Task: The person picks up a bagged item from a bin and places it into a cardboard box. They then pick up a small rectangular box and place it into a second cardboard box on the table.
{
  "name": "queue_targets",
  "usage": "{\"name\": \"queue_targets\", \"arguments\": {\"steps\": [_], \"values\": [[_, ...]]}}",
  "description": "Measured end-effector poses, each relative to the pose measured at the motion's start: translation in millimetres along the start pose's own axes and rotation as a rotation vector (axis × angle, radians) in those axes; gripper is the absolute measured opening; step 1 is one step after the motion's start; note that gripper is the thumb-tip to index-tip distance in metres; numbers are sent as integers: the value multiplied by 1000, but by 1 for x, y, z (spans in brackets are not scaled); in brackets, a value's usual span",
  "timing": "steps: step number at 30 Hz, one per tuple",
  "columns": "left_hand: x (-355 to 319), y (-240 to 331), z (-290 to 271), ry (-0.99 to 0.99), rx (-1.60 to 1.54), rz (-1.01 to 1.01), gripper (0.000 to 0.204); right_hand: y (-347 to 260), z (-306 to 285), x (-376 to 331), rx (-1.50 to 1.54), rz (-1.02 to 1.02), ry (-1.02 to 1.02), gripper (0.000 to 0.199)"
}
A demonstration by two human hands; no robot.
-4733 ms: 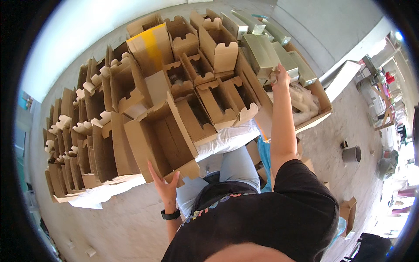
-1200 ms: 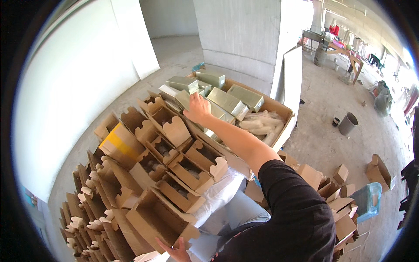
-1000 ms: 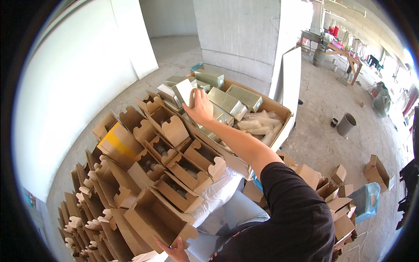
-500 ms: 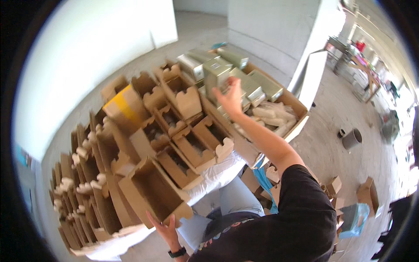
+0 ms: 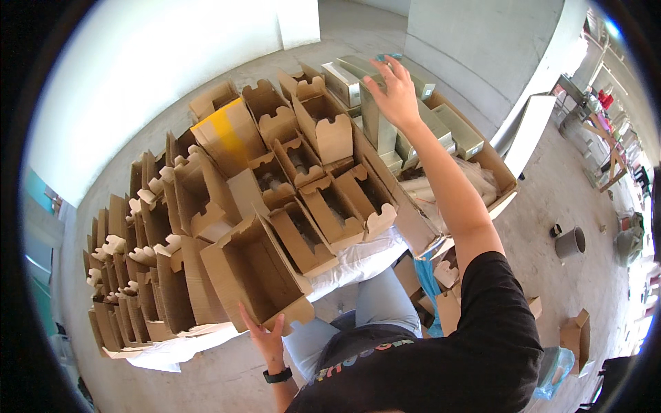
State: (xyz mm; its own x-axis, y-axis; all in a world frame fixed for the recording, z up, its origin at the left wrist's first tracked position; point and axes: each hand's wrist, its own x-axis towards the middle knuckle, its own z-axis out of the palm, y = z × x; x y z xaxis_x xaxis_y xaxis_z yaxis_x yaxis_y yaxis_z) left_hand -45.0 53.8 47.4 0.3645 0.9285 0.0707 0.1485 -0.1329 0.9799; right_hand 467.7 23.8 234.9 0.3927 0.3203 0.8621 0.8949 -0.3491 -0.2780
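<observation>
An open, empty brown cardboard box (image 5: 265, 275) tilts toward me at the near edge of the packed rows. My left hand (image 5: 265, 341) grips its near end, thumb and fingers spread across the edge. Over to the right, my right hand (image 5: 396, 96) is raised above a carton of olive-gold boxes, its fingers apart. Just below these fingers an olive-gold box (image 5: 375, 124) stands upright, taller than its neighbours. Whether a fingertip touches it, I cannot tell. Several more olive-gold boxes (image 5: 460, 133) lie in the large carton (image 5: 508, 180) beside pale wrapped pieces (image 5: 475, 180).
Rows of open cardboard boxes (image 5: 169, 275) fill the left; some nearer ones hold dark contents. One box bears yellow tape (image 5: 224, 131). White sheeting (image 5: 358, 261) hangs at the front edge. Loose cardboard (image 5: 575, 337), blue plastic (image 5: 554, 372) and a grey bucket (image 5: 570, 242) are on the floor.
My right hand has moved up and away from the side of the upright olive-gold box, with its fingers spreading. My left hand stays at the cardboard box. The whole view has shifted.
</observation>
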Motion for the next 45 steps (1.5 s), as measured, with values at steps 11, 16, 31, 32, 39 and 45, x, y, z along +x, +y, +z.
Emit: {"name": "queue_targets", "arguments": {"steps": [11, 16, 31, 32, 39, 45], "values": [[2, -9, -5, -5, 38, -39, 99, -20, -49, -15, 9, 157, -367, 49], [2, -3, -2, 0, 39, -14, 99, -47, -108, -23, -164, 140, -516, 53], [3, 4, -1, -13, 77, -4, 96, 3, -58, -108, -42, 168, -463, 46], [4, 2, -2, -25, 75, 2, 97, 13, -52, -122, -132, 178, -552, 55], [2, 2, -2, -18, 81, -1, 97, 12, -49, -131, -189, 77, -547, 60], [4, 5, -2, -20, 179, 18, 97, 22, -49, -131, 20, 90, -445, 51]]}}
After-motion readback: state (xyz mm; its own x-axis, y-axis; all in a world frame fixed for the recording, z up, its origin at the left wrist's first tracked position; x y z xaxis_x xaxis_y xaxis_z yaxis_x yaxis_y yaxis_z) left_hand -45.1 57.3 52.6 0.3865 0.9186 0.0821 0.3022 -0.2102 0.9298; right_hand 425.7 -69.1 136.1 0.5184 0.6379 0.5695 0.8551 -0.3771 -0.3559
